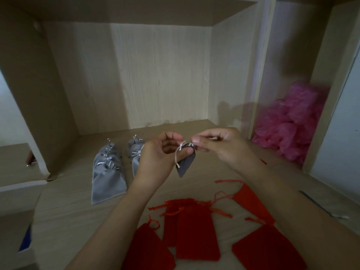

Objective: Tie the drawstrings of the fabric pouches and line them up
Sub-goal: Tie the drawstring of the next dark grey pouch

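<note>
A small grey pouch (pixel 185 165) hangs in the air between my hands, above the wooden surface (pixel 64 213). My left hand (pixel 155 158) grips its neck, and the silver drawstring (pixel 180 151) loops over my thumb. My right hand (pixel 220 146) pinches the drawstring end at the top of the pouch. Two rows of tied grey pouches (pixel 108 172) lie to the left, the second row (pixel 136 151) partly hidden behind my left hand. Several red pouches (pixel 196 228) with loose red drawstrings lie scattered near me.
The wooden surface sits inside a shelf alcove with a back wall (pixel 155 75) and side panels. A heap of pink pouches (pixel 292 129) fills the compartment at the right. A blue object (pixel 26 238) shows at the lower left edge.
</note>
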{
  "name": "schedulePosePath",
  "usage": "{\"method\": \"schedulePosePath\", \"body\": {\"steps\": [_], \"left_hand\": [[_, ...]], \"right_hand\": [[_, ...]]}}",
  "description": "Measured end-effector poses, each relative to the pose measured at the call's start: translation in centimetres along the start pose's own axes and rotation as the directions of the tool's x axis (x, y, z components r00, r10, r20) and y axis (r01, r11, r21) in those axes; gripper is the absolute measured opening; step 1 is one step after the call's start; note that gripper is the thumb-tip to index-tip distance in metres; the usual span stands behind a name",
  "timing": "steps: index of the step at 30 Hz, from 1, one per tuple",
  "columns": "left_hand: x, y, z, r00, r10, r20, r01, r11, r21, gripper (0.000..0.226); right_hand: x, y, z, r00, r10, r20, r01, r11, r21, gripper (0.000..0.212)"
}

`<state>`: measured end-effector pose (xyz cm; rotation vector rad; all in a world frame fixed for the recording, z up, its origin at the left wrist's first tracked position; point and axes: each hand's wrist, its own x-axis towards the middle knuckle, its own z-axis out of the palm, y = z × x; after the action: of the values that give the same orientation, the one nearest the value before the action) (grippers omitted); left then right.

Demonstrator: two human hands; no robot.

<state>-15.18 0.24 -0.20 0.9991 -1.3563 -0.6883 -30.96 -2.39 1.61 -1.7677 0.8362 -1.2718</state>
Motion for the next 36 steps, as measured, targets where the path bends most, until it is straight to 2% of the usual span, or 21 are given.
{"method": "schedulePosePath", "body": {"steps": [5,8,13,16,20,24,27,30,33,36], "left_hand": [[0.0,0.2,0.0,0.999,-0.02,0.047,0.022,0.998,-0.051,0.007],[0.0,0.1,-0.3,0.999,-0.035,0.033,0.039,0.99,-0.139,0.008],[-0.2,0.3,-0.3,0.999,-0.036,0.008,0.037,0.98,-0.195,0.01],[-0.1,0.2,-0.3,0.998,-0.067,0.012,0.067,0.961,-0.267,0.012],[0.3,-0.3,-1.0,0.995,-0.082,0.049,0.088,0.988,-0.129,0.012],[0.3,-0.3,-1.1,0.975,-0.111,0.191,0.112,0.994,0.004,0.015],[0.0,-0.4,-0.9,0.953,-0.053,0.297,0.009,0.989,0.147,0.021],[-0.4,-0.5,-0.4,0.953,-0.019,0.303,-0.085,0.941,0.327,0.026],[-0.5,-0.4,-0.3,0.959,-0.047,0.281,-0.031,0.963,0.267,0.026],[-0.2,-0.8,-0.3,0.972,-0.018,0.234,-0.057,0.95,0.308,0.021]], "right_hand": [[0.2,-0.1,0.0,1.0,0.01,0.007,-0.01,0.996,0.091,0.008],[0.0,-0.4,-0.3,0.998,-0.021,0.054,0.016,0.994,0.104,0.007],[0.0,-0.5,-0.1,0.994,-0.057,0.097,0.063,0.996,-0.058,0.023],[0.1,-0.2,-0.2,0.995,-0.088,0.053,0.098,0.968,-0.233,0.019],[-0.1,0.0,-0.6,0.99,-0.093,0.104,0.129,0.889,-0.439,0.014],[0.1,0.6,-0.5,0.969,-0.146,0.197,0.244,0.66,-0.71,0.016],[0.1,1.2,-0.6,0.969,-0.168,0.183,0.247,0.582,-0.774,0.014],[0.1,1.3,-0.6,0.973,-0.136,0.186,0.23,0.539,-0.81,0.017],[0.2,1.1,-0.5,0.972,-0.135,0.194,0.236,0.516,-0.824,0.021],[0.2,1.1,-0.4,0.965,-0.171,0.2,0.261,0.512,-0.818,0.019]]}}
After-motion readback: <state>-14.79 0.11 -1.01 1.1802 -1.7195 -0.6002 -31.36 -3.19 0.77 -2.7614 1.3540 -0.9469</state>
